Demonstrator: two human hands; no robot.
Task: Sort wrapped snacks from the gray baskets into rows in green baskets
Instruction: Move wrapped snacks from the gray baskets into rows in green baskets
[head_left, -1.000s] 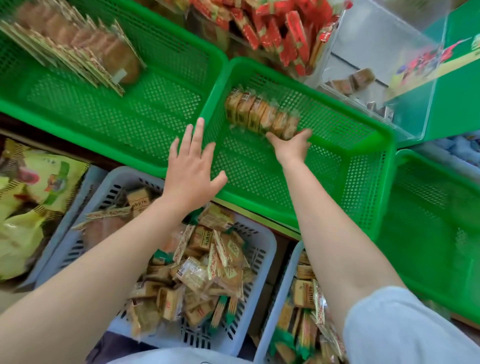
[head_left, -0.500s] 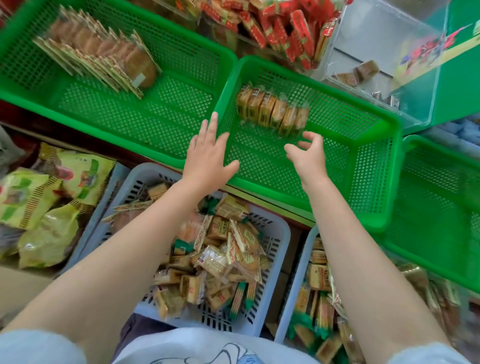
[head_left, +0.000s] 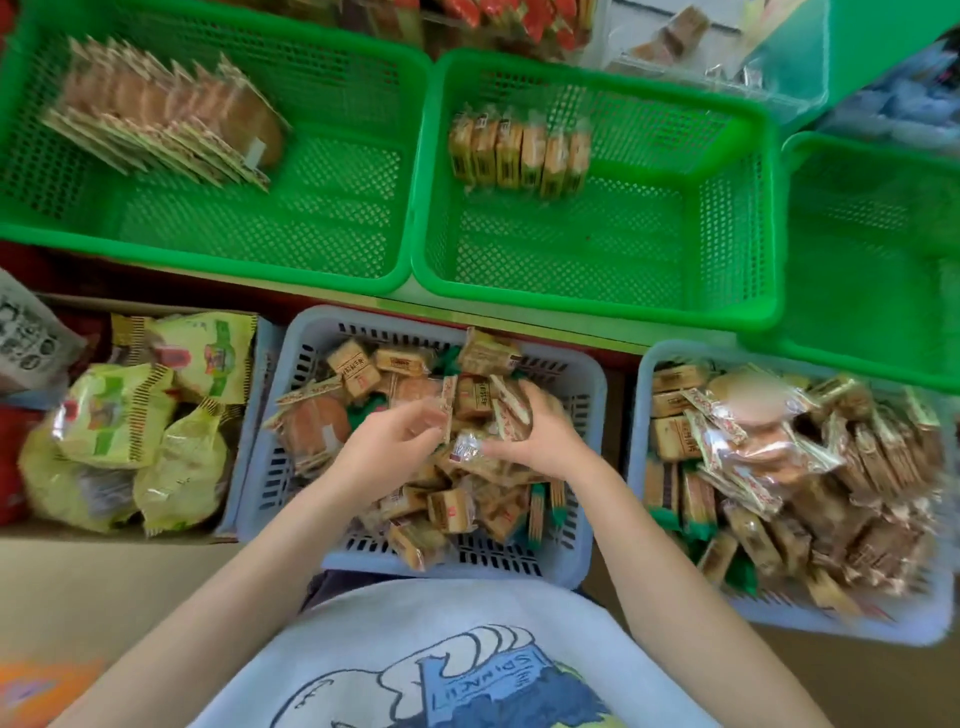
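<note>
The loose wrapped snacks (head_left: 447, 452) lie heaped in the middle gray basket (head_left: 592, 395), directly in front of the person. Both hands are down in this heap. The left hand (head_left: 384, 449) has its fingers curled into the pile; whether it has closed on a packet cannot be told from the view. The right hand (head_left: 540, 436) has its fingers curled around a clear-wrapped packet (head_left: 470, 447) at the top of the heap. A second gray basket (head_left: 641, 374), to the right, holds a similar mixed pile of snacks. Beyond the gray baskets stand three green baskets. The centre green basket (head_left: 597, 291) contains one short row of small square packets (head_left: 519, 148) standing on edge near its far-left corner. The left green basket (head_left: 208, 249) contains a leaning row of round flat cakes (head_left: 166, 114) along its far side. The right green basket (head_left: 872, 338) shows only bare mesh. Left of the middle gray basket, a cardboard box (head_left: 104, 535) holds yellow-green bagged snacks (head_left: 119, 415).
</note>
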